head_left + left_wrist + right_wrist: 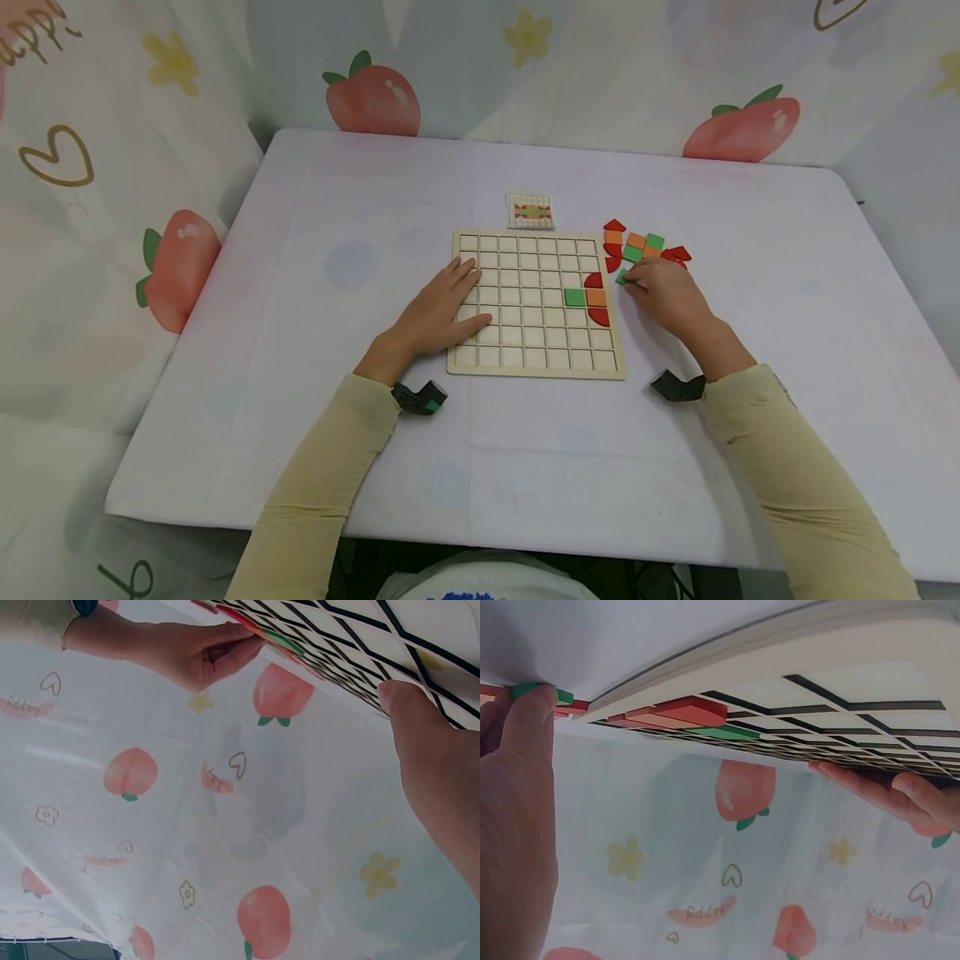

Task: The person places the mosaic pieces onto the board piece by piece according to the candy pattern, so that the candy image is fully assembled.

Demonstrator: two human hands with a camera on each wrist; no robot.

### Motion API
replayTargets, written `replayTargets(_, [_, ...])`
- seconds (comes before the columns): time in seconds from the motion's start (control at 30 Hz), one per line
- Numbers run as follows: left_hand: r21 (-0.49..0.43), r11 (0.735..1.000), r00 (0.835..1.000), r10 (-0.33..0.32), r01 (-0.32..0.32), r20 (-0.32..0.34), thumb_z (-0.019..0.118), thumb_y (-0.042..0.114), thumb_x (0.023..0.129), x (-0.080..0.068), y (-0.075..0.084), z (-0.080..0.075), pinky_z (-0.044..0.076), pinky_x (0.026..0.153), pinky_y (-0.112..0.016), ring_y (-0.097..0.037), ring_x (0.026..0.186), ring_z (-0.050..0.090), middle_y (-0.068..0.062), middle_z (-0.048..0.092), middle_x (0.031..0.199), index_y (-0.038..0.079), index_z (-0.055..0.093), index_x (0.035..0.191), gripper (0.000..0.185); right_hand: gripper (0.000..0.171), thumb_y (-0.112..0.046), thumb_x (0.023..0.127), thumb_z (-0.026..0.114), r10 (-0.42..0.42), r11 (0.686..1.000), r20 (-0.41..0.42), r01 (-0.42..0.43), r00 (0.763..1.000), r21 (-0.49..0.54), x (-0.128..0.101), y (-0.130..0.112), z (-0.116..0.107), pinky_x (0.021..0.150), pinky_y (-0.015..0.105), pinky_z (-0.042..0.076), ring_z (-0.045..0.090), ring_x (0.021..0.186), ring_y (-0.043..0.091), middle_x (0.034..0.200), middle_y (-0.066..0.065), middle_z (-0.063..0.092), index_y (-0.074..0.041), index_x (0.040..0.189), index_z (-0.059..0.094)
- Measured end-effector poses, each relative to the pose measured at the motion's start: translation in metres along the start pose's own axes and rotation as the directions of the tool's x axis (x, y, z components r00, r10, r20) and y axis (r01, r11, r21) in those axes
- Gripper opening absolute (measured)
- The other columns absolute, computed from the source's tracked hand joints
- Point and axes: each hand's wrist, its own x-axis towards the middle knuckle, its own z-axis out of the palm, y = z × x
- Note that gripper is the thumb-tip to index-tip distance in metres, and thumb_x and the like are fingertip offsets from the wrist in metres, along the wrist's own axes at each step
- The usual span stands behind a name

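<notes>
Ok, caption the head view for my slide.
Left hand rests flat on the wooden grid board while the right hand pinches a green tile beside it.

The right hand covers most of a green tile just off the right edge of the grid board; only a sliver shows, so its shape cannot be told. The loose tiles behind it overlap, and the hand hides some. The left hand hides several cells at the board's left edge. The pattern card beyond the board's far edge is too small to read. The tabletop's near edge is cut off at the right. In both wrist views the board runs out of the picture.
</notes>
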Motion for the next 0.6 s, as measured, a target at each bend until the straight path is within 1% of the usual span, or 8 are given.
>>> replayTargets(0.23, [-0.005,1.000,1.000,-0.006,0.006,0.004,0.033,0.058,0.081,-0.0001,-0.0002,0.0003,0.005,0.100,-0.030,-0.015,0.126,-0.003,-0.002,0.009,0.140,0.009,0.019,0.135,0.074,0.022,-0.004,0.078,0.058,-0.022,1.000,-0.023,0.022,1.000,0.009,-0.0021,0.0022,0.0026,0.080,0.044,0.038,0.050,0.092,0.030,0.096,0.018,0.058,0.005,0.098,0.061])
replayTargets(0.5, [0.007,1.000,1.000,-0.009,0.009,0.009,0.033,0.059,0.080,0.0008,0.0010,-0.0014,0.007,0.100,-0.032,-0.017,0.126,-0.001,-0.003,0.011,0.140,0.009,0.021,0.134,0.075,0.021,-0.003,0.078,0.058,0.018,0.999,-0.006,-0.018,1.000,0.034,-0.0052,-0.0005,0.0035,0.079,0.044,0.039,0.050,0.090,0.030,0.095,0.018,0.058,0.004,0.097,0.061])
replayTargets(0.6, [0.011,1.000,1.000,-0.009,0.009,0.010,0.033,0.059,0.080,0.0008,0.0010,-0.0014,0.007,0.100,-0.032,-0.017,0.126,-0.001,-0.003,0.011,0.140,0.009,0.021,0.134,0.075,0.021,-0.003,0.078,0.058,0.019,0.999,-0.007,-0.018,1.000,0.039,-0.0055,-0.0012,0.0037,0.080,0.044,0.038,0.050,0.091,0.030,0.095,0.018,0.058,0.004,0.097,0.062])
